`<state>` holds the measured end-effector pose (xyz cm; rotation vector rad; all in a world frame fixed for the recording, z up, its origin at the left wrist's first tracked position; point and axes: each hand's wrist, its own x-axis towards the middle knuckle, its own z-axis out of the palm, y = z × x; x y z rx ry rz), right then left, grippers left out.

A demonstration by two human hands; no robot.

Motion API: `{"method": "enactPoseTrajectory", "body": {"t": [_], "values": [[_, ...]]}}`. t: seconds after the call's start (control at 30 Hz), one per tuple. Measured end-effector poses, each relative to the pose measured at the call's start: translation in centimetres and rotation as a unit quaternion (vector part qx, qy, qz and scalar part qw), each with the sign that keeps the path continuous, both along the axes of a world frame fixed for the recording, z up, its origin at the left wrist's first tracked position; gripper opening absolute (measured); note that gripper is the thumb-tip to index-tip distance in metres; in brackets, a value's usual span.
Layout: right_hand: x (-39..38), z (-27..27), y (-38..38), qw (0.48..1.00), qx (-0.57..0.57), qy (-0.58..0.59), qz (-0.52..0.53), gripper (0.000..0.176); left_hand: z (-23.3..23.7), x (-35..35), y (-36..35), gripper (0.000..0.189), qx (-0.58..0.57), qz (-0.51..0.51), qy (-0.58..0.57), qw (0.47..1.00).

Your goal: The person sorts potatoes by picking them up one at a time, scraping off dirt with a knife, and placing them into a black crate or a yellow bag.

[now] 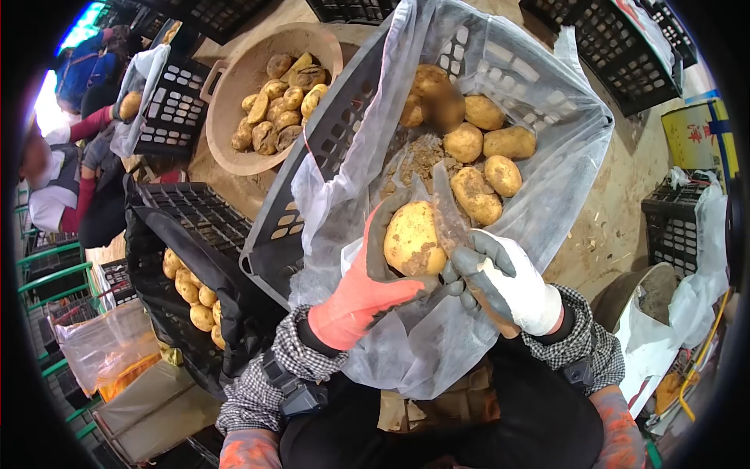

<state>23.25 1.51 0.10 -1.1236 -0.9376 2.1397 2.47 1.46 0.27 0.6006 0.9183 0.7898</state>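
Note:
My left hand [351, 293], in a coral glove with a dark palm, is closed around a large yellow potato [412, 238] patched with soil. My right hand [508, 281], in a white and grey glove, grips a knife [451, 223] with a wooden handle. Its broad, dirt-coated blade points up and lies against or very close to the potato's right side; actual contact is hard to make out. Both hands are over the near end of a black crate [269, 223] lined with white mesh cloth [562, 187]. Several potatoes [508, 143] and loose soil [422, 160] lie inside it.
A tan basin [226, 144] of cut and blemished potatoes stands beyond the crate's left side. Left of me is a black-lined crate [168, 223] with potatoes. Another person [74, 168] works at the far left. More crates [609, 59] and a bucket [652, 293] stand at right.

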Motion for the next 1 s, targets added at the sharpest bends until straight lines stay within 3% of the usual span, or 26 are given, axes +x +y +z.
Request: {"method": "enactPoseTrajectory", "body": {"t": [0.1,0.17,0.3,0.37,0.5,0.67,0.73,0.77,0.9,0.97,1.0], "values": [[-0.1,0.3,0.7,0.993,-0.016,-0.072,0.097,0.029,-0.2,-0.1,-0.4,0.097,-0.01,0.023,-0.001,1.0],[0.0,0.1,1.0,0.978,0.054,-0.09,0.178,0.03,-0.4,-0.5,-0.5,0.097,-0.014,0.017,0.007,1.0],[0.0,0.5,1.2,0.972,0.04,-0.093,0.214,0.035,-1.2,-1.2,-0.8,0.097,-0.053,-0.015,0.005,0.998],[0.1,-0.3,0.7,0.954,0.141,-0.139,0.225,0.037,-1.1,-1.2,-0.7,0.097,-0.057,-0.036,0.036,0.997],[-0.3,0.0,0.6,0.991,0.022,-0.07,0.115,0.029,0.6,-0.9,0.0,0.096,-0.072,-0.019,0.02,0.997],[-0.5,1.0,1.2,0.962,0.021,-0.138,0.236,0.034,-1.1,-0.9,-1.1,0.097,-0.027,-0.012,0.049,0.998],[-0.3,0.3,1.0,0.943,0.186,-0.121,0.249,0.041,-1.4,-0.9,-1.2,0.098,0.0,-0.024,0.086,0.996],[-0.2,-0.2,0.8,0.918,0.233,-0.167,0.272,0.044,-1.4,-0.8,-1.2,0.098,-0.002,-0.025,0.085,0.996],[-0.1,0.5,0.9,0.955,0.147,-0.094,0.24,0.04,-0.2,-0.8,-0.5,0.097,-0.046,-0.006,0.014,0.999],[0.2,-0.2,0.5,0.994,0.012,-0.064,0.086,0.036,-0.1,-0.7,-0.4,0.096,-0.046,0.016,-0.018,0.999],[0.2,-0.1,0.5,0.994,0.012,-0.064,0.089,0.036,-0.3,-0.6,-0.7,0.095,-0.017,0.017,-0.006,1.0]]}}
